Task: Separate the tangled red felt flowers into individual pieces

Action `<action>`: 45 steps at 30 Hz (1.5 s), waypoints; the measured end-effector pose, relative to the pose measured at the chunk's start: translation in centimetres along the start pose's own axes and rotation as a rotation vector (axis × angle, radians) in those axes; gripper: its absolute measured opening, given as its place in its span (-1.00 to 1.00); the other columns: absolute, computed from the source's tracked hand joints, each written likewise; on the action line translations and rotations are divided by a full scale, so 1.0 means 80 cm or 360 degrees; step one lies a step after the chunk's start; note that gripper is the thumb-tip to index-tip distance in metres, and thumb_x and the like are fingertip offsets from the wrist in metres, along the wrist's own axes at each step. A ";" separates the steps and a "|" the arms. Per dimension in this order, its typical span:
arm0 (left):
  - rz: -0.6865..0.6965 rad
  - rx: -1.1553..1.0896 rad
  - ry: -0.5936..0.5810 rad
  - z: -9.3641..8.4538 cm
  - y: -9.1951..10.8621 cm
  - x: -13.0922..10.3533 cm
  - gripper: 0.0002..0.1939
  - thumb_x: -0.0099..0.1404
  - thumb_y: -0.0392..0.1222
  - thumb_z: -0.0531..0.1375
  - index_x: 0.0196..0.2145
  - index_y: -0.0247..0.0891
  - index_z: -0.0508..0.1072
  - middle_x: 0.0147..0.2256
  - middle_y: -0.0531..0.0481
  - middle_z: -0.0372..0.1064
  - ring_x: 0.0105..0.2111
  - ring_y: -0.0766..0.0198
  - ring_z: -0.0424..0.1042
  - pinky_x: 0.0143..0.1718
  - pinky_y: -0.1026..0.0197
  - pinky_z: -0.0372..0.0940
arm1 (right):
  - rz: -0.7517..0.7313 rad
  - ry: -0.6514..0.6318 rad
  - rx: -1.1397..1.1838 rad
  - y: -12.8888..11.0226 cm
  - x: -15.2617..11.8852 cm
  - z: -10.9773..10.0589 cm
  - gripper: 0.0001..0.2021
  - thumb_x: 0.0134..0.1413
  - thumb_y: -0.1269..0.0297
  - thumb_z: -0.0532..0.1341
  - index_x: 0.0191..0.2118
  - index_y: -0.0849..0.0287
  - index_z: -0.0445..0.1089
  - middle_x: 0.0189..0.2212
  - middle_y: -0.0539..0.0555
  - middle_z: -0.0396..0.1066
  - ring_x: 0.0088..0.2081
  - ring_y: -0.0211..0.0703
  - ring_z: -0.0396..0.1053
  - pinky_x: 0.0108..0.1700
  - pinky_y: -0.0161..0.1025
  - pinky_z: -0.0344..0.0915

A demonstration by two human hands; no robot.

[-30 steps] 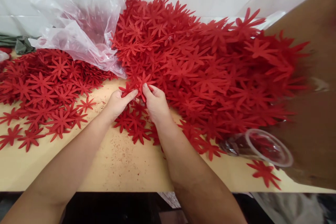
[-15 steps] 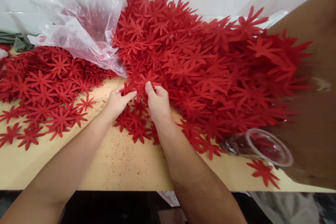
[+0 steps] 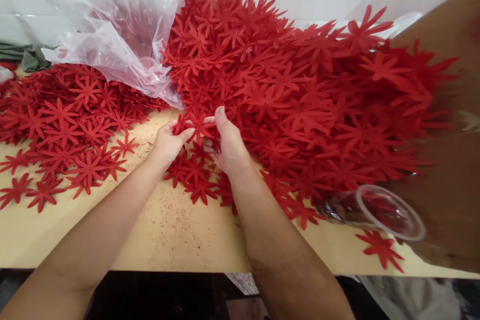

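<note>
My left hand [image 3: 168, 144] pinches a red flower cutout [image 3: 199, 126] with narrow petals between thumb and fingers. To its right, my right hand [image 3: 231, 147] has the thumb raised and apart from its fingers, which reach toward the cutout's far side. Whether those fingers touch it is hard to tell. Below both hands lie several loose red flowers [image 3: 195, 175] on the table. Behind and to the right rises a large heap of red flower cutouts [image 3: 285, 85].
A second pile of red flowers [image 3: 62, 127] spreads at the left. A clear plastic bag [image 3: 123, 55] stands behind it against the white wall. A clear plastic cup [image 3: 362, 207] lies tipped at the right, beside brown cardboard [image 3: 455, 180]. Red crumbs dot the pale tabletop [image 3: 150, 245].
My right hand has loosened its pinch at the cutout and shifted slightly right, its thumb lifting away. My left hand keeps its pinch in about the same place.
</note>
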State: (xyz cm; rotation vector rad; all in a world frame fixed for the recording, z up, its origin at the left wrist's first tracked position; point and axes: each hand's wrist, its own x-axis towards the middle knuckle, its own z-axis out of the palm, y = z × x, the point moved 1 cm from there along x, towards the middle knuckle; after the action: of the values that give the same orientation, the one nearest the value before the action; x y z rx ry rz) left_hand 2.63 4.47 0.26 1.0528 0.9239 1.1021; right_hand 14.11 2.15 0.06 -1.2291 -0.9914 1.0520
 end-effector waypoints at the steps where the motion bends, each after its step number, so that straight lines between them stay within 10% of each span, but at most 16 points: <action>1: -0.0007 0.0000 -0.0004 0.000 0.000 0.000 -0.82 -0.05 -0.28 0.28 -0.41 -0.34 0.45 -0.43 0.05 0.46 -0.40 0.39 0.38 -0.14 0.23 0.24 | 0.0049 -0.0014 0.0042 -0.001 -0.002 0.001 -0.57 -0.18 -0.20 0.17 -0.47 0.13 0.27 -0.67 -0.13 0.16 -0.67 -0.42 0.07 -0.64 -0.38 0.01; 6: -0.0017 0.0106 0.0000 0.000 0.000 0.000 -0.83 0.00 -0.17 0.29 -0.49 -0.32 0.42 -0.58 0.12 0.35 -0.51 0.42 0.31 -0.30 0.28 0.25 | 0.0051 -0.0018 0.0162 -0.007 -0.009 0.008 -0.58 -0.51 0.02 0.40 -0.50 0.16 0.32 -0.58 -0.11 0.31 -0.57 -0.41 0.20 -0.56 -0.40 0.12; 24: 0.0009 0.0155 -0.0122 -0.006 -0.007 0.003 -0.83 0.07 -0.14 0.21 -0.54 -0.31 0.40 -0.60 0.09 0.36 -0.54 0.40 0.30 -0.30 0.26 0.26 | 0.0039 0.0503 0.0164 0.003 0.012 -0.017 -0.72 -0.30 0.07 0.30 -0.49 0.16 0.32 -0.62 -0.08 0.28 -0.64 -0.41 0.10 -0.63 -0.39 0.04; 31: 0.0020 0.0071 -0.0019 0.000 -0.003 0.000 -0.76 -0.06 -0.40 0.25 -0.35 -0.32 0.42 -0.40 0.06 0.44 -0.37 0.39 0.39 -0.12 0.22 0.25 | 0.0065 0.0261 0.0205 0.003 0.006 -0.007 -0.61 -0.39 -0.04 0.33 -0.48 0.15 0.30 -0.57 -0.06 0.33 -0.61 -0.40 0.16 -0.60 -0.37 0.14; 45: -0.0099 0.0060 0.0034 -0.004 0.002 0.001 -0.71 -0.02 -0.02 0.30 -0.60 -0.30 0.37 -0.69 0.14 0.24 -0.64 0.46 0.18 -0.49 0.31 0.15 | 0.0146 -0.0104 0.0254 -0.004 -0.006 0.004 -0.64 -0.46 0.14 0.41 -0.45 0.18 0.36 -0.56 -0.09 0.36 -0.56 -0.40 0.22 -0.51 -0.38 0.20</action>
State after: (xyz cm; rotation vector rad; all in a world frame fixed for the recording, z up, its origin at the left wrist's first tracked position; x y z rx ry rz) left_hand 2.31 4.64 0.34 1.0381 0.9918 1.0499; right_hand 13.71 1.71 0.40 -1.1237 -0.8892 1.2264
